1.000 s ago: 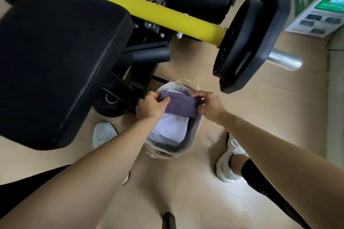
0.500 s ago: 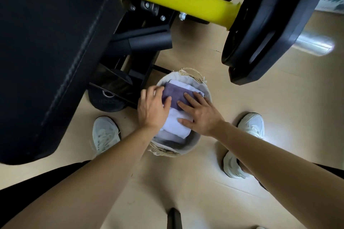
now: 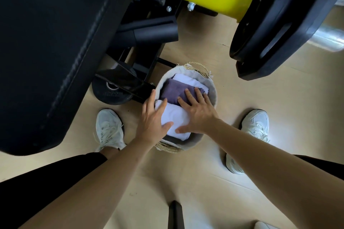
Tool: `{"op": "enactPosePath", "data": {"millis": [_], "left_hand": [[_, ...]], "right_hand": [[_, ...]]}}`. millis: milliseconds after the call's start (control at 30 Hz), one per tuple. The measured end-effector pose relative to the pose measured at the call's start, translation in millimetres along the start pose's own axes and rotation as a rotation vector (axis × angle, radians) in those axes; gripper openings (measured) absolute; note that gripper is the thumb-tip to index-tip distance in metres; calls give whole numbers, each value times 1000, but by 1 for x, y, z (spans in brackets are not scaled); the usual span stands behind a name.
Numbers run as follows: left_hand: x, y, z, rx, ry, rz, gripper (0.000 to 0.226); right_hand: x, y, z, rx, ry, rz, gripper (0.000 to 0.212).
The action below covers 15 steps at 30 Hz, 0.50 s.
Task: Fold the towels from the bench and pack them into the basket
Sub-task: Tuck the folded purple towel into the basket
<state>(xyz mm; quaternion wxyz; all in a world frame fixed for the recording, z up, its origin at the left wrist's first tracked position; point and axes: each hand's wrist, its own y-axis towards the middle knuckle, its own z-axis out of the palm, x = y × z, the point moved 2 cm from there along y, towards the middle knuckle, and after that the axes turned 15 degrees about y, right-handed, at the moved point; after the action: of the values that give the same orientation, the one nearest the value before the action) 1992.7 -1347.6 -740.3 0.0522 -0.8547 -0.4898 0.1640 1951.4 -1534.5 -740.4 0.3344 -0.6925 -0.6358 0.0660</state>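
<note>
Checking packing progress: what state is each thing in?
purple towel: folded, lying in the basket, right fingers on it.
white towel: folded, in the basket's nearer side, both hands on it.
basket: upright, holding the towels.
left hand: open, flat on the white towel.
right hand: open, spread across both towels.

Soft daylight, bright glare right edge, wide-angle edge distortion, slight blur.

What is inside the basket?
A purple towel and white towels, folded, with the left hand and the right hand pressing flat on them. What lies deeper is covered.
</note>
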Motion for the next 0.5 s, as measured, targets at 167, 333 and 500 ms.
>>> {"op": "enactPosePath", "data": {"millis": [167, 333, 500], "left_hand": [[-2, 0, -3, 41, 76, -32, 72], [-10, -4, -25, 86, 156, -54, 78], [-18, -17, -56, 141, 162, -52, 69]], "right_hand": [[3, -1, -11, 28, -64, -22, 110], [7, -19, -33, 4, -41, -84, 95], [5, -45, -52, -10, 63, -126, 71]]}}
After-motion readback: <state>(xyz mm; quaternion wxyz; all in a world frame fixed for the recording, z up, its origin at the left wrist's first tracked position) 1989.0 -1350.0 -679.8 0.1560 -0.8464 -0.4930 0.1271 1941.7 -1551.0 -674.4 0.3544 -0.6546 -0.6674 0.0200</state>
